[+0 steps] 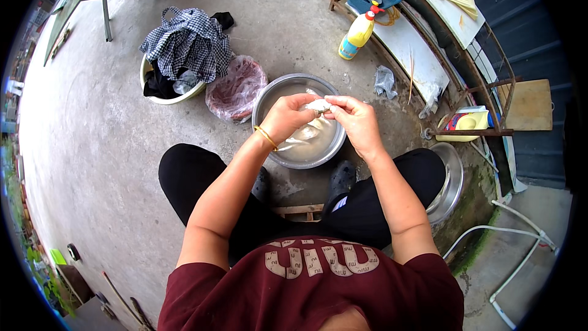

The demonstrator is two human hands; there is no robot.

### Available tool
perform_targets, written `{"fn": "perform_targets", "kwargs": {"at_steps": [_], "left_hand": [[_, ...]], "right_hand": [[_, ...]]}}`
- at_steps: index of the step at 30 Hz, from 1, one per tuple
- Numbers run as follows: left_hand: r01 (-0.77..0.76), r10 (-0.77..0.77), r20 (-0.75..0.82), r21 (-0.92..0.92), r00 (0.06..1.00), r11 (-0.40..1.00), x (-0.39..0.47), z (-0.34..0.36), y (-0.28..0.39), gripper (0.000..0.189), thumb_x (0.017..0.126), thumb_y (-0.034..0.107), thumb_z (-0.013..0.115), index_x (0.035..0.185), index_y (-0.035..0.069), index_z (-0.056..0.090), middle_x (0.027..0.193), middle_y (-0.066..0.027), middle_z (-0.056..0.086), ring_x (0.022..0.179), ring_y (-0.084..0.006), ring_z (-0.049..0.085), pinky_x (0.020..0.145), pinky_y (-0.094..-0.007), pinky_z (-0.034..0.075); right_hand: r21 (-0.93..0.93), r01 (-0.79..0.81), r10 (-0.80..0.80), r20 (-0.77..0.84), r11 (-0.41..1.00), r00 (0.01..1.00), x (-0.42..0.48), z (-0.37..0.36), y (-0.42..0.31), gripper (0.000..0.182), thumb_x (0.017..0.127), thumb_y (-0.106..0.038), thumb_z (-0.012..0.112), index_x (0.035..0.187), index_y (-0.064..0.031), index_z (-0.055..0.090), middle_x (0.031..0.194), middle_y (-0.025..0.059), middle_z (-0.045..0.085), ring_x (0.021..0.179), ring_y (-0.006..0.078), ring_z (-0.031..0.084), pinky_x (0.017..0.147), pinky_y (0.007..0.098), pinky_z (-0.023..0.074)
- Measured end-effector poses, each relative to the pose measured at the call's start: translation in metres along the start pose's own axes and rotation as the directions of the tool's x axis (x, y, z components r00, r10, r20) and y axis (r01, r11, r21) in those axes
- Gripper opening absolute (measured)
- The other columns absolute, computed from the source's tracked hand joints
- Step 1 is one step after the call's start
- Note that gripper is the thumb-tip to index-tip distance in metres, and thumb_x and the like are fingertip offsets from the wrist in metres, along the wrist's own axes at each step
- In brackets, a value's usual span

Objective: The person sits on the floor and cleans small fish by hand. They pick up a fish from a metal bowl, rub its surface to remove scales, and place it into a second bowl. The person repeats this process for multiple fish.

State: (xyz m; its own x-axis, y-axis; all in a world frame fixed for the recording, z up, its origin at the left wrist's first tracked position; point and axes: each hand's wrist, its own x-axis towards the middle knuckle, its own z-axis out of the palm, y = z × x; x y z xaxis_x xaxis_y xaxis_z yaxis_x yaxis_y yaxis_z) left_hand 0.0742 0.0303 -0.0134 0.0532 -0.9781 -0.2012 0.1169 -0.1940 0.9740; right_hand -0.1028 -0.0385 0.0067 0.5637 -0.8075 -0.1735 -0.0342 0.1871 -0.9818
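Observation:
A small whitish, wet piece (319,105), perhaps part of a fish, is pinched between the fingertips of both hands. My left hand (290,113), with a gold bangle at its wrist, grips it from the left. My right hand (356,117) has thumb and forefinger on its right end. Both hands are over a grey metal basin (339,140) on the floor between my feet. Cloudy water and pale, silvery pieces (305,133) are in the basin; my hands and forearms partly hide them.
A plastic-lined pink basin (236,90) and a tub (151,94) heaped with checked cloth stand left of the basin. Right of it are a yellow bottle (357,34), crumpled plastic (385,82) and a rusty rack (448,60). A metal bowl (452,193) sits beside my right knee.

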Motion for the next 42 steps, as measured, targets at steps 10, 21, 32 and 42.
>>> {"fn": "perform_targets", "kwargs": {"at_steps": [10,21,32,42], "left_hand": [[0.080,-0.081,-0.004,0.148,0.997,0.986,-0.004,-0.002,0.011,0.030,0.089,0.015,0.065,0.114,0.000,0.063,0.072,0.0035,0.060,0.060,-0.0032,0.051,0.052,-0.0209,0.042],[0.040,-0.041,-0.025,-0.039,0.999,0.998,-0.004,0.013,0.009,0.020,0.096,0.018,0.058,0.103,0.000,0.062,0.074,0.0011,0.059,0.054,-0.0036,0.049,0.045,-0.0193,0.038],[0.144,-0.149,-0.027,-0.144,0.988,0.979,0.002,0.012,-0.001,0.020,0.096,0.019,0.056,0.099,0.000,0.063,0.074,-0.0001,0.061,0.050,-0.0043,0.047,0.044,-0.0206,0.036],[0.201,-0.204,-0.007,-0.142,0.979,0.969,-0.003,0.005,0.010,0.027,0.096,0.020,0.056,0.113,-0.001,0.062,0.089,-0.0047,0.067,0.067,-0.0080,0.062,0.050,-0.0188,0.041]], "right_hand": [[-0.015,-0.043,0.042,-0.028,0.999,0.999,-0.002,-0.002,0.006,0.020,0.092,-0.004,0.059,0.108,0.0064,0.063,0.101,0.0117,0.067,0.084,0.0150,0.066,0.079,0.0268,0.0532],[0.027,-0.043,0.043,-0.022,0.999,0.999,-0.002,0.001,0.004,0.016,0.091,-0.004,0.062,0.105,0.0040,0.060,0.098,0.0096,0.066,0.085,0.0133,0.064,0.080,0.0269,0.0533],[0.054,-0.060,0.061,-0.009,0.997,0.998,0.001,0.002,0.014,0.014,0.089,-0.002,0.062,0.101,0.0016,0.055,0.093,0.0081,0.062,0.079,0.0123,0.062,0.070,0.0263,0.0524],[0.013,-0.014,0.015,-0.035,1.000,0.999,0.000,0.008,0.015,0.016,0.084,0.002,0.060,0.098,0.0007,0.052,0.089,0.0069,0.060,0.077,0.0100,0.059,0.065,0.0249,0.0533]]}}
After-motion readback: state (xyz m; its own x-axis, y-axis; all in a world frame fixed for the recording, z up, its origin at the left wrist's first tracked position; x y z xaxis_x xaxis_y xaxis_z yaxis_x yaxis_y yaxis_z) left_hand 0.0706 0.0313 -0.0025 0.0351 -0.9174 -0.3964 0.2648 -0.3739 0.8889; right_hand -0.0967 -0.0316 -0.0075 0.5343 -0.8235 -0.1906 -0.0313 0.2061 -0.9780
